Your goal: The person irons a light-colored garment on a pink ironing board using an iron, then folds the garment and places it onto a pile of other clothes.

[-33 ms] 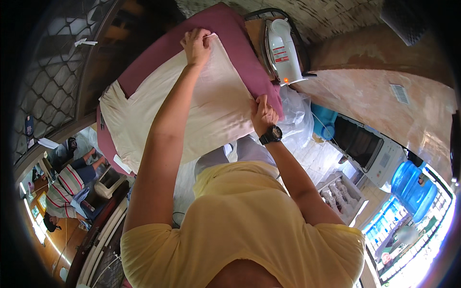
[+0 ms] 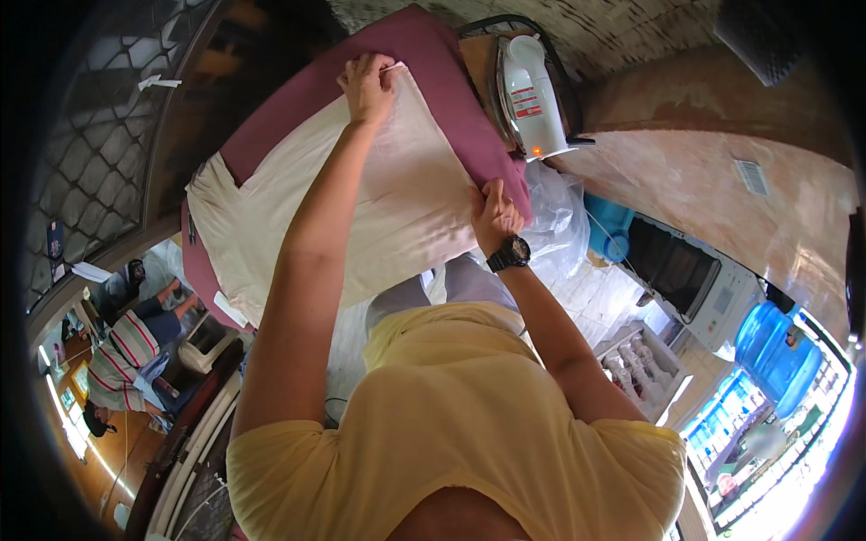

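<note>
A cream shirt [image 2: 397,194] lies spread over an ironing board with a maroon cover [image 2: 298,113], a sleeve-like part reaching to the left. At the shirt's far corner, my left hand [image 2: 368,88] is closed, pinching the fabric edge. My right hand [image 2: 494,218], below which I wear a black watch [image 2: 511,253], grips the near right corner with curled fingers. Between the two hands the right edge of the cloth runs fairly straight. A white iron [image 2: 534,90] with a lit orange light rests beyond the board's right side, apart from both hands.
Clear plastic [image 2: 555,216] hangs beside the board's right end. Farther right are a white appliance with a dark door [image 2: 686,279] and a blue water jug [image 2: 778,356]. A person in a striped shirt [image 2: 113,361] is at the lower left, beyond a metal lattice gate [image 2: 104,135].
</note>
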The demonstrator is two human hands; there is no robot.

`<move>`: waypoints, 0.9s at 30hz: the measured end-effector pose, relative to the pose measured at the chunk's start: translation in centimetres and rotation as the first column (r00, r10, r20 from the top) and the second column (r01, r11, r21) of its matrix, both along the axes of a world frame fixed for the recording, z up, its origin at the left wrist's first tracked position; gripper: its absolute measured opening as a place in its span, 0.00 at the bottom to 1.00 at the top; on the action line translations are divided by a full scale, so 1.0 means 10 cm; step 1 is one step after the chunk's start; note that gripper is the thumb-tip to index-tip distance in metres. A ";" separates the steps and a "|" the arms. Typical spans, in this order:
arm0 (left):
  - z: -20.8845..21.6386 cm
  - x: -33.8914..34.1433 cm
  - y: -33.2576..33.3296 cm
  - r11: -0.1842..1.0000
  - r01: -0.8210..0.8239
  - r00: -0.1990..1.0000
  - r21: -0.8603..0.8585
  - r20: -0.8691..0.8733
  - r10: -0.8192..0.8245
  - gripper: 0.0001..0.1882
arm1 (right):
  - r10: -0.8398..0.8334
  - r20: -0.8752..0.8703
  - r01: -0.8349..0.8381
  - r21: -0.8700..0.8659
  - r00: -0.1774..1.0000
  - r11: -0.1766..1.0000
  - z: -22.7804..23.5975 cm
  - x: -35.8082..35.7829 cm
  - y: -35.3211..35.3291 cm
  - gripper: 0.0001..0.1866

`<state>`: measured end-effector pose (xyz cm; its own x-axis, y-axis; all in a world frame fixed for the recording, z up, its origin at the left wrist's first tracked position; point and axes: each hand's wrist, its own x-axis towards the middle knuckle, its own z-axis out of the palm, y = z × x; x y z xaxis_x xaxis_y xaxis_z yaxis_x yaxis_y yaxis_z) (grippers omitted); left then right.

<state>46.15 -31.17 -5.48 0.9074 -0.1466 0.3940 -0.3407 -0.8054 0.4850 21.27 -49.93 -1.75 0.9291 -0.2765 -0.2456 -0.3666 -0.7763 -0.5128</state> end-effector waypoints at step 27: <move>1.00 0.37 -0.16 0.688 0.618 0.710 0.381 -0.647 -0.280 0.08 | 0.150 0.267 -0.154 -0.004 0.952 0.988 0.82 -0.29 -0.14 0.27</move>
<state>49.86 -32.80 4.48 0.6863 -0.6189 -0.3821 -0.5759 -0.7833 0.2343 18.37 -51.29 6.49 0.9921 -0.1250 0.0129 -0.0935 -0.8029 -0.5888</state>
